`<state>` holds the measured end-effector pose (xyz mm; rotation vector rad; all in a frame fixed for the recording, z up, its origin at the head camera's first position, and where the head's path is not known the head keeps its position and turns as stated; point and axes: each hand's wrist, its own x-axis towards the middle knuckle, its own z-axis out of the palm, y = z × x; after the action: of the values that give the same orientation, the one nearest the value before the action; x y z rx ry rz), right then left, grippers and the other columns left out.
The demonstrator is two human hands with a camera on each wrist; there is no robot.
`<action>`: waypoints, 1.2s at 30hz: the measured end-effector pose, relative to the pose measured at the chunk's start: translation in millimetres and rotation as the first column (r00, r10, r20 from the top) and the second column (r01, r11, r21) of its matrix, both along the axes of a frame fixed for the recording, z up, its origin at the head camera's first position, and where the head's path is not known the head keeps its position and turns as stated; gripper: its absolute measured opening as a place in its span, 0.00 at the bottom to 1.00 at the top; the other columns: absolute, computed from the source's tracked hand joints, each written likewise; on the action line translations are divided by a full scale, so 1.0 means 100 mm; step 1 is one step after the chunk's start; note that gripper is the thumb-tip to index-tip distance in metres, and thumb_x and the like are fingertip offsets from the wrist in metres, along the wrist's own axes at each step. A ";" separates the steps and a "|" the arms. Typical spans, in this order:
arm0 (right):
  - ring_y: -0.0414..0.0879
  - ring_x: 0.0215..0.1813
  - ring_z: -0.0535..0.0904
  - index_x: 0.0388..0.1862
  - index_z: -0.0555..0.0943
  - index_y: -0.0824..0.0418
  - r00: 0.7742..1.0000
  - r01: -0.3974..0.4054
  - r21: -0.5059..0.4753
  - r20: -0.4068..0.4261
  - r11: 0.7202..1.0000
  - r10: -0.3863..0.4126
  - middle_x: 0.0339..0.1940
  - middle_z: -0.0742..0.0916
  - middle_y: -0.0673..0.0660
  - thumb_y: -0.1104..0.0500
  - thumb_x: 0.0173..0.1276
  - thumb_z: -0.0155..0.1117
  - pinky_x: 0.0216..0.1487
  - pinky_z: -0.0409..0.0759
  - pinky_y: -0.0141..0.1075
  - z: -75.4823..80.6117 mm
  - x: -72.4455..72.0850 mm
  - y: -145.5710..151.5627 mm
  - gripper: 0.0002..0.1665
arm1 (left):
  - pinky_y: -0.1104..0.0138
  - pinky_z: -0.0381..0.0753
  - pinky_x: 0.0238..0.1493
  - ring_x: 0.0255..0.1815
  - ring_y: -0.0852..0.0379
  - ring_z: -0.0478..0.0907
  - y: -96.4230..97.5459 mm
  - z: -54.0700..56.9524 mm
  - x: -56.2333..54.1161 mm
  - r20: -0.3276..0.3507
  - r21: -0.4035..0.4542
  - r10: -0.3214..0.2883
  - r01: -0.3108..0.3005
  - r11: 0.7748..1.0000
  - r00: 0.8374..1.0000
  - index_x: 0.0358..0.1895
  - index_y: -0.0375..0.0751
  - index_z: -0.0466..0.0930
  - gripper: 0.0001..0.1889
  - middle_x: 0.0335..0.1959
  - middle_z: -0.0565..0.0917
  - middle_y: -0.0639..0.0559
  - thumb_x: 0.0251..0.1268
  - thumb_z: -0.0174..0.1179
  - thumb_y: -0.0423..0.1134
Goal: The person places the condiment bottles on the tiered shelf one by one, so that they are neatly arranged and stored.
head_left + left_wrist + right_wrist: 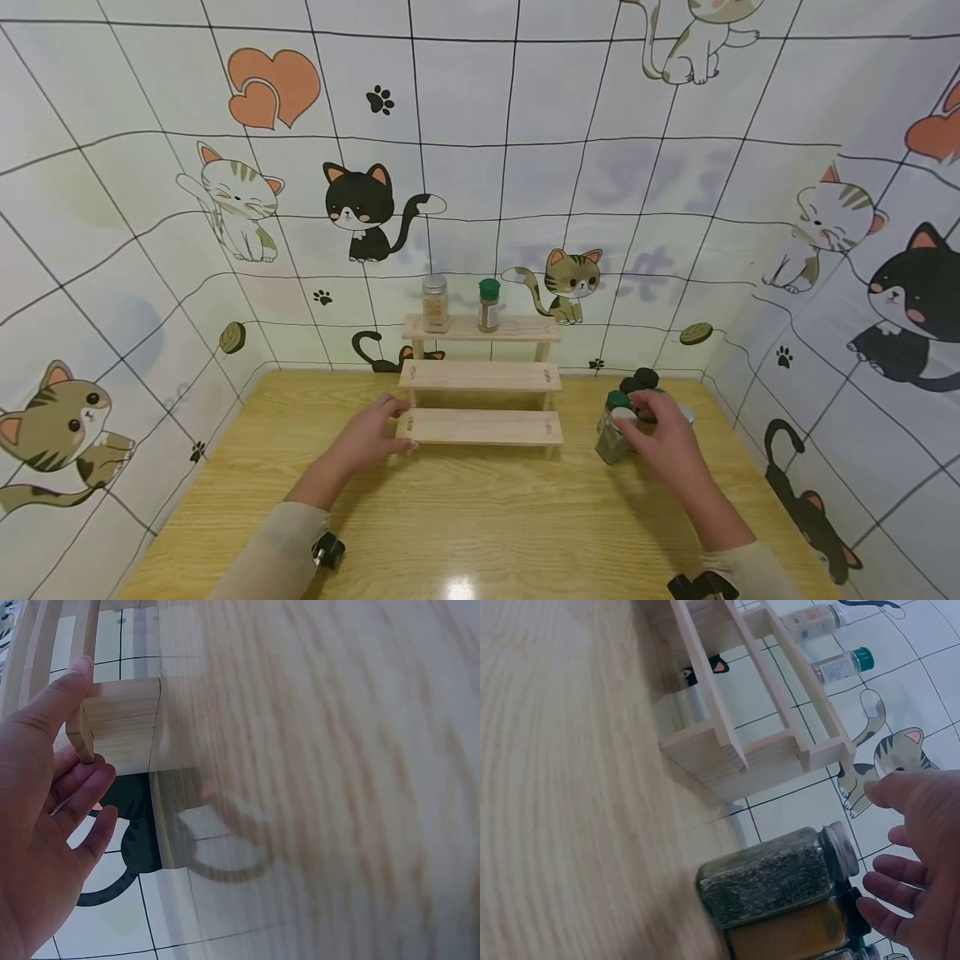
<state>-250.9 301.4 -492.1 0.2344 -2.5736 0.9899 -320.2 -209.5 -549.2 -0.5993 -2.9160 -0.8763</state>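
A three-tier wooden shelf rack (480, 427) stands on the table. My left hand (372, 433) pinches the left end of its lowest tier; in the left wrist view the thumb lies over the board (81, 735) and the fingers curl below it. Over a cluster of spice jars at the right hovers my right hand (666, 433), fingers spread and loosely bent. In the right wrist view its fingertips are beside the silver lid of a jar of dark dried flakes (769, 877), apart from it. Next to that stands a jar with orange-brown contents (791, 930).
On the top tier are a silver-lidded jar (435, 305) and a green-capped spice jar (488, 307). Dark-lidded jars (643, 379) and a green-lidded one (618, 400) stand around the right hand. A cat-patterned sheet (465, 183) encloses the table (450, 508) at back and sides.
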 end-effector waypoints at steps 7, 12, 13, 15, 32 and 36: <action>0.66 0.64 0.80 0.69 0.79 0.72 0.999 0.044 0.018 -0.004 0.999 -0.044 0.61 0.84 0.70 0.60 0.75 0.79 0.63 0.78 0.63 -0.16 0.04 -0.02 0.30 | 0.43 0.84 0.64 0.63 0.41 0.84 -0.01 0.00 0.00 -0.012 0.007 -0.003 0.003 1.000 1.000 0.70 0.38 0.81 0.35 0.59 0.81 0.48 0.65 0.83 0.48; 0.70 0.68 0.79 0.74 0.76 0.71 0.994 0.083 0.002 0.072 0.997 -0.083 0.64 0.84 0.73 0.56 0.76 0.79 0.66 0.76 0.68 -0.21 0.06 -0.06 0.36 | 0.42 0.84 0.63 0.63 0.41 0.84 0.00 0.02 0.02 -0.011 0.009 -0.010 0.010 1.000 1.000 0.70 0.38 0.81 0.34 0.59 0.82 0.48 0.66 0.83 0.48; 0.71 0.69 0.80 0.76 0.75 0.71 0.992 0.091 0.003 0.088 0.996 -0.091 0.65 0.85 0.74 0.55 0.76 0.79 0.67 0.76 0.69 -0.21 0.07 -0.07 0.38 | 0.42 0.84 0.63 0.63 0.41 0.84 0.00 0.02 0.02 -0.005 0.008 -0.007 0.007 1.000 1.000 0.70 0.38 0.81 0.34 0.59 0.82 0.48 0.66 0.82 0.48; 0.72 0.69 0.80 0.78 0.73 0.70 0.988 0.099 0.008 0.117 0.995 -0.100 0.66 0.85 0.75 0.54 0.76 0.79 0.68 0.76 0.69 -0.21 0.07 -0.10 0.40 | 0.42 0.83 0.63 0.63 0.40 0.83 0.00 0.03 0.02 0.000 0.004 -0.002 0.002 1.000 1.000 0.71 0.38 0.81 0.35 0.59 0.82 0.48 0.66 0.82 0.49; 0.73 0.76 0.75 0.86 0.59 0.61 0.972 0.051 -0.069 0.232 0.996 -0.034 0.78 0.75 0.77 0.57 0.78 0.76 0.68 0.78 0.68 -0.48 0.03 -0.22 0.48 | 0.43 0.83 0.64 0.64 0.41 0.83 0.01 0.03 0.02 0.019 0.012 0.004 -0.005 1.000 1.000 0.72 0.38 0.80 0.36 0.60 0.82 0.48 0.66 0.83 0.48; 0.74 0.72 0.78 0.86 0.56 0.59 0.977 0.037 -0.097 0.215 0.995 -0.015 0.76 0.76 0.78 0.62 0.78 0.76 0.65 0.80 0.68 -0.56 0.02 -0.25 0.49 | 0.43 0.83 0.64 0.64 0.41 0.83 0.01 0.02 0.01 0.015 0.015 0.005 -0.006 1.000 1.000 0.72 0.38 0.80 0.35 0.59 0.82 0.48 0.65 0.83 0.47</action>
<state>-248.9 276.5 -548.0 0.0697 -2.6995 1.1895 -319.1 -208.1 -546.9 -0.5859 -2.9200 -0.9055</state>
